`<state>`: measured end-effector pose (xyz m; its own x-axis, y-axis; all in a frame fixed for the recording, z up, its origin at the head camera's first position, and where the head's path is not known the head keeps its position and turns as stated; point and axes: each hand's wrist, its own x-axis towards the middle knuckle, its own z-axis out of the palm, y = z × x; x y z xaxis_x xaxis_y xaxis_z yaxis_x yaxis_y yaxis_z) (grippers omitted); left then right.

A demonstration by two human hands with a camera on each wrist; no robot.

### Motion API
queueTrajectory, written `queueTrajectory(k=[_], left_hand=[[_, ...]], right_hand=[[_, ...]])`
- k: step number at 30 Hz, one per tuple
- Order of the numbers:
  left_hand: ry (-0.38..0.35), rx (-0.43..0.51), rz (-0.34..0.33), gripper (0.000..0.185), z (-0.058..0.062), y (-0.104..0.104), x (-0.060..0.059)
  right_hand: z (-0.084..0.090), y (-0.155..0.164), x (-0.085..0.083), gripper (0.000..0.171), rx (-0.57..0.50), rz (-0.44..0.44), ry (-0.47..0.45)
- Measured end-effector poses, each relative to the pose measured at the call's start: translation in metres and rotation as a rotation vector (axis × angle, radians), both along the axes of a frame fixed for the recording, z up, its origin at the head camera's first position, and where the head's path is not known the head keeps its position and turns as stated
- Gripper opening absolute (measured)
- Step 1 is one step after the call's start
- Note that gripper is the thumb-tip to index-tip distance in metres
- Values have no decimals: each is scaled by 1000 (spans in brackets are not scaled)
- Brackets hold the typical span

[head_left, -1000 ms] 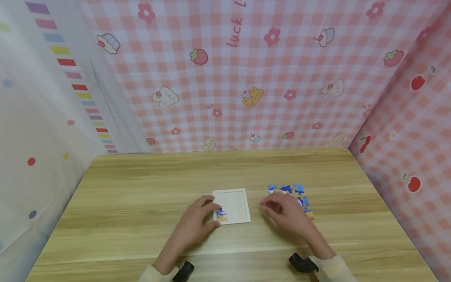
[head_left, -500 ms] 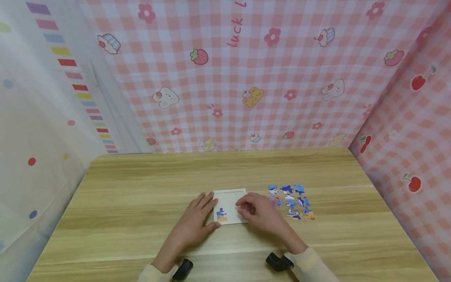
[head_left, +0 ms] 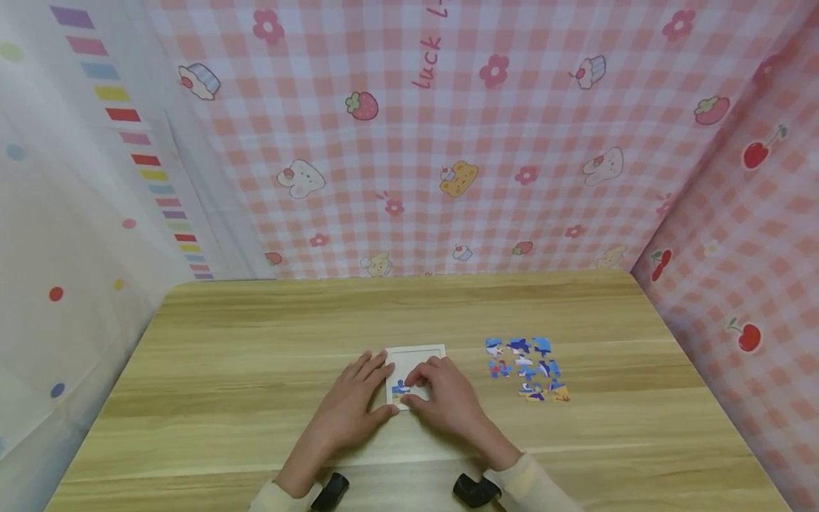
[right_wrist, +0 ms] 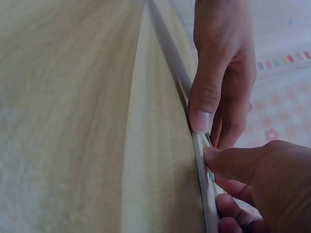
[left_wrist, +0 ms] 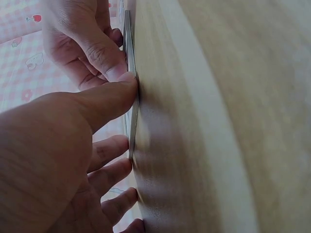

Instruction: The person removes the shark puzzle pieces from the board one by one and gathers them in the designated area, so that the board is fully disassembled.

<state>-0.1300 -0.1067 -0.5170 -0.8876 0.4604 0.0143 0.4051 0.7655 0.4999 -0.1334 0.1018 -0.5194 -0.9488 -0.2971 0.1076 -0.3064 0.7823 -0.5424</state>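
- The right hand (head_left: pixel 448 405) lies over the near part of a small white puzzle tray (head_left: pixel 416 353), fingers curled down onto it. Its thumb and fingertips press at the tray's near-left corner, where a blue and yellow puzzle piece (head_left: pixel 401 390) sits in the recess. Whether the fingers pinch a second piece there is hidden under the hand.
- In the right wrist view, the right thumb (right_wrist: pixel 228 162) pushes down on the tray's thin edge (right_wrist: pixel 206 204), close to the left thumb tip.
- The left hand (head_left: pixel 348 409) rests on the bench (head_left: pixel 256 341) against the tray's left edge, fingers fairly straight and lightly spread. Its thumb braces the tray's near-left corner.
- In the left wrist view, the left thumb (left_wrist: pixel 104 99) touches the tray's rim (left_wrist: pixel 132 116), and the right hand's fingers (left_wrist: pixel 99 48) meet it from the other side.
- Both hands meet at that corner, so the placed piece lies right under the right fingertips; the right hand covers more of the tray, the left only steadies it.
- The tray lies flat, roughly square to the bench's near edge.
- To the right of the tray, apart from it and from both hands, a cluster of loose puzzle pieces (head_left: pixel 526 368) lies in rough rows, mostly blue with some orange.
- Beyond the tray, pink checked cloth (head_left: pixel 448 142) with cartoon prints hangs behind the bench.
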Motion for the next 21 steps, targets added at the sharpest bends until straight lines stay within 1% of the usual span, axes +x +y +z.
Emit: queueTrajectory(k=[4, 8, 13, 16, 21], left_hand=[[8, -1, -3, 67, 0, -1, 1], [15, 5, -9, 67, 1, -1, 0], [5, 13, -4, 67, 1, 0, -1], [-9, 1, 4, 67, 0, 0, -1], [-16, -8, 9, 68, -1, 0, -2]], right_hand=[[-3, -1, 2, 17, -15, -18, 13], [-3, -1, 3, 16, -45, -31, 4], [-1, -2, 3, 14, -132, -51, -24], [0, -1, 4, 13, -179, -57, -47], [0, 0, 3, 13, -256, -22, -84]])
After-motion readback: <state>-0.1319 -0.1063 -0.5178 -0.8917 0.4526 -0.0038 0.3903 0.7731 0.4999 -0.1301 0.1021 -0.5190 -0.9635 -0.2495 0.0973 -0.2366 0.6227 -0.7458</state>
